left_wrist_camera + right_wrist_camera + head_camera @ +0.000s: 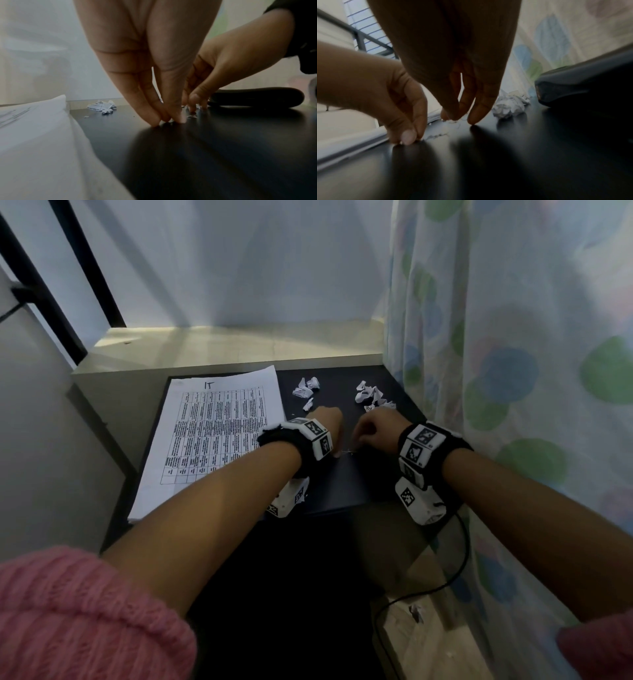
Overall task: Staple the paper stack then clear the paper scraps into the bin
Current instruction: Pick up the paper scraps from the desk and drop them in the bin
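Two hands pick at tiny bits on the dark table

The left hand [328,422] points its fingertips [180,119] down onto the smooth black table [346,477], bunched tight as if pinching a tiny thing, maybe a loose staple; I cannot tell if it really holds one. The right hand [376,428] does the same just beside it, fingers curled over small shiny bits [436,136], because such small things need fingertips, not a whole palm. The crumpled white paper scraps [371,397] lie at 12 o'clock from the hands, not yet cleared. The white printed paper stack [212,433] lies flat at 10 o'clock, pushed aside to leave room. A dark rounded stapler [257,97] rests at 3 o'clock, close for the stapling step. No bin shows.
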Demonstrator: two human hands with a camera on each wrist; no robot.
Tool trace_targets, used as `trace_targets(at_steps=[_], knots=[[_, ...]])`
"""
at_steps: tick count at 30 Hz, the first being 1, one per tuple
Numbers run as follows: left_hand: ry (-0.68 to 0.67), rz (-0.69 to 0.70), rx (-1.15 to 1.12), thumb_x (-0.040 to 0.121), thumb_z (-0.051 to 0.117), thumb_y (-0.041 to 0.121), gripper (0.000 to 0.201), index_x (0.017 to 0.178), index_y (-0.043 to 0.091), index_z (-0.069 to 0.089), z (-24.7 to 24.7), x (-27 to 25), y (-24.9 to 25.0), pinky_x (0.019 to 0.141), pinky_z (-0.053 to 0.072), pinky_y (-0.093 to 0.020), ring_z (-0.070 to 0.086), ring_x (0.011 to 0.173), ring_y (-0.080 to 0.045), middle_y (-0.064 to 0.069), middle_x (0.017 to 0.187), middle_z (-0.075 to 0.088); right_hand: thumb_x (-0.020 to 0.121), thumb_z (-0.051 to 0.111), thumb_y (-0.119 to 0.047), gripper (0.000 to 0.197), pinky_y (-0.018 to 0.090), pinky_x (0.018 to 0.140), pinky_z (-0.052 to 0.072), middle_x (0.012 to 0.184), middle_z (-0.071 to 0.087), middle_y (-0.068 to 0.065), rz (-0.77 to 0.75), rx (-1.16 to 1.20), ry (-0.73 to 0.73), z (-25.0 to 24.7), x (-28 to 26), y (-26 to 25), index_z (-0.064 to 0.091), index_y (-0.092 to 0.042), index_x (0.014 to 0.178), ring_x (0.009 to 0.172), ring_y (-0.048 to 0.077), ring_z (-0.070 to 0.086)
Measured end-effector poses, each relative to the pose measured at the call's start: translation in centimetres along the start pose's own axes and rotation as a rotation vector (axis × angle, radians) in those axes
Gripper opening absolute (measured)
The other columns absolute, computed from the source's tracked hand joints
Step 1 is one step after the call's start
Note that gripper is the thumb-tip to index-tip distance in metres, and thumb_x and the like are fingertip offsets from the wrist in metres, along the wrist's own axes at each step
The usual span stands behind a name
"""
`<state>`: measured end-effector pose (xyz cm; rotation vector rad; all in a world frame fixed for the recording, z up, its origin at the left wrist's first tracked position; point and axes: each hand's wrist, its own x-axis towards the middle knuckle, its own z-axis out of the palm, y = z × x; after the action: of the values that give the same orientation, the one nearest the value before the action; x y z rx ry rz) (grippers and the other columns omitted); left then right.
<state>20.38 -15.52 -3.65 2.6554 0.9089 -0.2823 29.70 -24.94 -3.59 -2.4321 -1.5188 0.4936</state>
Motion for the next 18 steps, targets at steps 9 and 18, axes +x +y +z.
trace_targets(at_steps=[9, 18], knots=[[-0.026, 0.055, 0.075, 0.083, 0.065, 0.012, 0.032, 0.114, 0.002, 0.066, 0.5, -0.4, 0.5, 0.088, 0.051, -0.035, 0.063, 0.109, -0.034, -0.019, 0.118, 0.066, 0.086, 0.062, -0.005, 0.017, 0.026, 0.085, 0.053, 0.101, 0.074, 0.016, 0.13, 0.062, 0.017, 0.5, 0.6, 0.8, 0.072, -0.006, 0.1, 0.056, 0.007, 0.057], [-0.037, 0.092, 0.02, 0.073, 0.077, 0.016, 0.034, 0.106, 0.012, 0.072, -0.3, 0.0, 0.5, 0.091, 0.054, -0.035, 0.067, 0.104, -0.028, -0.01, 0.112, 0.071, 0.08, 0.071, -0.011, 0.02, 0.03, 0.095, 0.053, 0.105, 0.075, 0.007, 0.197, 0.061, -0.001, -0.2, 0.4, 0.6, 0.075, -0.013, 0.099, 0.088, 0.017, 0.069]])
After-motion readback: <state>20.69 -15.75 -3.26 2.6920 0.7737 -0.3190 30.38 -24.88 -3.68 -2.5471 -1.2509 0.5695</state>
